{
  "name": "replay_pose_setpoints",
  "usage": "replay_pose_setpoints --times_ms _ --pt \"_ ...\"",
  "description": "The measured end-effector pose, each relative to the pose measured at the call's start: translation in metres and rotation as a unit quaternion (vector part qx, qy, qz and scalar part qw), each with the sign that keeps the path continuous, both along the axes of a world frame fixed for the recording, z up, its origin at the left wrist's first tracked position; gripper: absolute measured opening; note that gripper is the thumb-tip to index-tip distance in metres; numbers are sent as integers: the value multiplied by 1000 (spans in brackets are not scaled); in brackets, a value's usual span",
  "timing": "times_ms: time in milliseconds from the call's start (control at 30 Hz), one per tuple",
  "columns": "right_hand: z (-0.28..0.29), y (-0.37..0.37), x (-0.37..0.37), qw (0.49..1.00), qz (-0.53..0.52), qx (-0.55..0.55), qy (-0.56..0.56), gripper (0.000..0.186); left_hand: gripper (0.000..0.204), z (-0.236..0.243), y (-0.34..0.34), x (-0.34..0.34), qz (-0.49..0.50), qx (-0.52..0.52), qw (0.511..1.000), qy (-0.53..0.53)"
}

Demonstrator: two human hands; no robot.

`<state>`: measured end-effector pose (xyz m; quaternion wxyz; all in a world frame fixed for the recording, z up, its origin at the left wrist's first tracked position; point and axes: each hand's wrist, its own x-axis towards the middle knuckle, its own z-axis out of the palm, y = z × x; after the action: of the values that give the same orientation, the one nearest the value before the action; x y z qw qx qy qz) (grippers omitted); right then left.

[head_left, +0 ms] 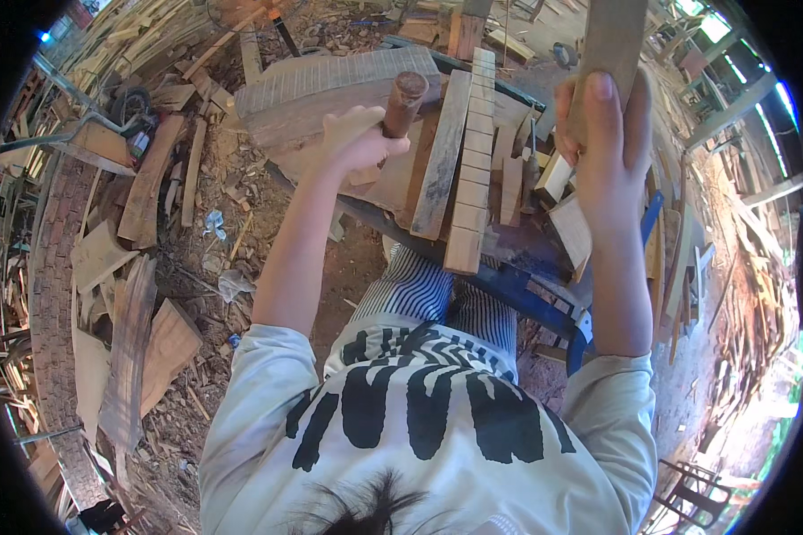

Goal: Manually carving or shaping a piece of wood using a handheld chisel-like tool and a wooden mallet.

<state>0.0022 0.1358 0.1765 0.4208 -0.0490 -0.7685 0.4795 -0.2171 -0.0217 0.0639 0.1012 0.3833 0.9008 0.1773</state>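
Note:
My left hand is closed around a reddish-brown round wooden handle, its blunt end facing up. Whatever sits at the handle's lower end is hidden by my fist and the wood under it. Raised on the right, my right hand grips a flat brown wooden block, with the thumb laid along its face. Between my hands lies a long pale wooden strip with evenly spaced cross lines. A darker stained board lies along its left side.
Beyond my left hand rests a thick plank marked with rows of lines. A blue metal frame crosses close to my legs. Short wood pieces cluster right of the strip. Boards and shavings cover the ground at left.

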Motion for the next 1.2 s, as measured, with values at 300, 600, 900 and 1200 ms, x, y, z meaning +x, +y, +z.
replay_pose_setpoints --times_ms 300,600,900,1200 --pt "2 -1 4 985 8 112 -131 42 31 -10 0 -3 5 9 999 31" --pt "-9 -20 -14 893 30 205 -399 53 30 -14 6 -6 40 -19 993 108" --pt "16 -1 11 994 5 -79 -77 42 27 -23 6 -15 37 21 993 106" --pt "-26 14 32 951 63 -268 -141 37 39 -41 -3 -43 -1 199 961 -192"
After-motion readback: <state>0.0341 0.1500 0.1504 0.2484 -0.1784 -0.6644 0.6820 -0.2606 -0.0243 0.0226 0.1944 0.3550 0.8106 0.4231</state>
